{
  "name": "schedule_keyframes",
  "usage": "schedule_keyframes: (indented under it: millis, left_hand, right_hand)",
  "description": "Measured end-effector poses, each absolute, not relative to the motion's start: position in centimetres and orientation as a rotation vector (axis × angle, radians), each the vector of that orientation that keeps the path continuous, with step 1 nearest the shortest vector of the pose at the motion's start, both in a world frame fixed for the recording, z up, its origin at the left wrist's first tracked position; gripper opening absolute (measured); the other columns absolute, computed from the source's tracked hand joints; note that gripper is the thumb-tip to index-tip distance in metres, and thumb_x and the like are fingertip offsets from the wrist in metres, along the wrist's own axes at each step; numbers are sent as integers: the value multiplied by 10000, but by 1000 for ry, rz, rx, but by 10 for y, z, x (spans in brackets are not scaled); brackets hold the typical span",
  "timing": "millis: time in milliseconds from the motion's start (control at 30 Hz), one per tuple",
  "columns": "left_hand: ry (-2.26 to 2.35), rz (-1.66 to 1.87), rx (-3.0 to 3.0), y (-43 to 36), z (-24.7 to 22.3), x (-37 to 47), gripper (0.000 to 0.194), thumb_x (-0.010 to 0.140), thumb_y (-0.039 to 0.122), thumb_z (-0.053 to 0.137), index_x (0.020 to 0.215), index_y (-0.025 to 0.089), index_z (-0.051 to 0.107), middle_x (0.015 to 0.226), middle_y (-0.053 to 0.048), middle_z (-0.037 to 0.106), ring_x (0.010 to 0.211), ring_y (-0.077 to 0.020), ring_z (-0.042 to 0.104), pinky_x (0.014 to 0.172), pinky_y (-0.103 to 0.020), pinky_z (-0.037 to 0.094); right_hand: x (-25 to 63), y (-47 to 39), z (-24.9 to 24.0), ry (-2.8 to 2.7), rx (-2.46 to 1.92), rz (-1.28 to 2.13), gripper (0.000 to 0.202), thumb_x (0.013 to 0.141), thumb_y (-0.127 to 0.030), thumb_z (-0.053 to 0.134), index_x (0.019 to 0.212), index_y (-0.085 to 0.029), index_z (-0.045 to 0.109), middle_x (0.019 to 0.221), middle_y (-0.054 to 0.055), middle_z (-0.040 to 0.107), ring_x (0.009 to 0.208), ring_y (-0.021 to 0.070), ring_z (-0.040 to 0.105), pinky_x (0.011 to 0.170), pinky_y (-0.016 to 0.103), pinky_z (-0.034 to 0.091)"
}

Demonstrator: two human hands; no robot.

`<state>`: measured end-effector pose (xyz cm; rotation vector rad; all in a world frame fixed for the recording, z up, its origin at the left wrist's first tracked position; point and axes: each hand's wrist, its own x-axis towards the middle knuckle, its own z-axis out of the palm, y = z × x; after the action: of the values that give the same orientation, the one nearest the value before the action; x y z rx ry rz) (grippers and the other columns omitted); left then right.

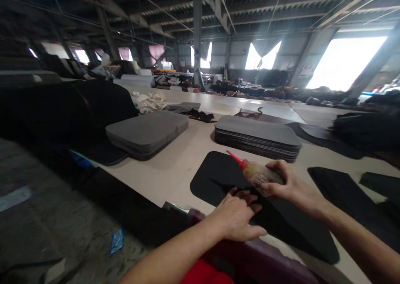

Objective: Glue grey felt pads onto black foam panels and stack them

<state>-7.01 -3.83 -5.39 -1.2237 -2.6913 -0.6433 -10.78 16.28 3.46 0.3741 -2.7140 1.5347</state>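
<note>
My right hand [286,182] is wrapped round a glue bottle [258,175] with a red pointed nozzle. The bottle is tilted on its side above a flat black panel [215,173] with rounded corners, its nozzle pointing up and to the left. Fingers spread, my left hand [239,215] rests on the near edge of that panel, below the bottle. Just beyond the panel stands a stack of dark sheets [258,130] with a grey top. Another stack of grey panels [148,130] sits further left on the pale table [175,175].
More black pieces [340,188] lie to the right. A dark cloth heap [368,128] is at the far right. A large black roll [68,109] stands at the left. Crumpled pale cloth [150,100] lies behind the grey stack. A blue wrapper [117,241] is on the floor.
</note>
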Motion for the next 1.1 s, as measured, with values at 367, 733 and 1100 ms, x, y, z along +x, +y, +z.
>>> schedule_keyframes:
  millis: [367,733,1100]
  left_hand:
    - [-2653,-475,-1189,-37,-47,-67,779,896,632,538,1508,197,331,1607,-108,252,1456,-357,223,1205,-515,211]
    - [-2670,-516,-1265,-37,-40,-66,701,925,603,502,1435,126,439,1447,-158,492,1326,-341,446,1138,-425,339]
    - [-2688,-554,-1244,-36,-41,-67,641,917,587,519,1388,154,487,1391,-136,546,1240,-316,523,1043,-389,431]
  right_hand:
    - [-111,91,26,-2716,540,1617,517,745,-476,719,1161,-240,524,892,-1,651,825,216,619,724,315,502]
    - [-112,74,18,-2743,679,1334,355,794,-455,656,1060,-235,573,785,-26,626,738,187,588,669,297,449]
    - [-117,74,15,-2704,790,1273,341,823,-446,656,1076,-227,589,835,-15,644,751,182,598,695,302,451]
